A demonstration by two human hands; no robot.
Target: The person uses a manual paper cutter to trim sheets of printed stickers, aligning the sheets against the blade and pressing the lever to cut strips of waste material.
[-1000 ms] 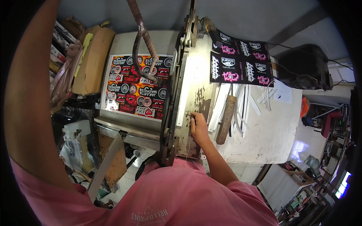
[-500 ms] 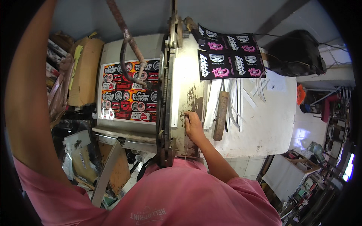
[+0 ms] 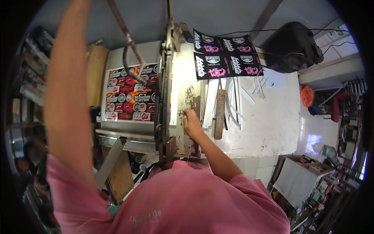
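My left arm [image 3: 70, 97] is raised past the top edge, so its hand is out of the picture. My right hand [image 3: 191, 123] rests on the worn, scratched board just right of the cutter's long dark metal bar [image 3: 159, 97]. Its fingers are curled and pinched together near a narrow white strip [image 3: 175, 89]; anything between them is too small to make out. Left of the bar lies a printed sticker sheet [image 3: 130, 95] in red, black and orange with a white border. The sheet's right side runs up to the bar. Above the sheet hangs a rusty bent metal rod [image 3: 130, 46].
Black printed sheets [image 3: 230, 62] with pink and white designs lie at the back. Near them are a rough brown bar [image 3: 219, 115], several loose white offcuts [image 3: 246, 95] and a black machine [image 3: 292, 46]. A cardboard box [image 3: 96, 76] stands left; a white cabinet [image 3: 296, 179] is lower right.
My left arm has swung to the right and is blurred, still raised. The scene has shifted slightly left in the picture. My right hand stays by the white strip, its fingers still curled.
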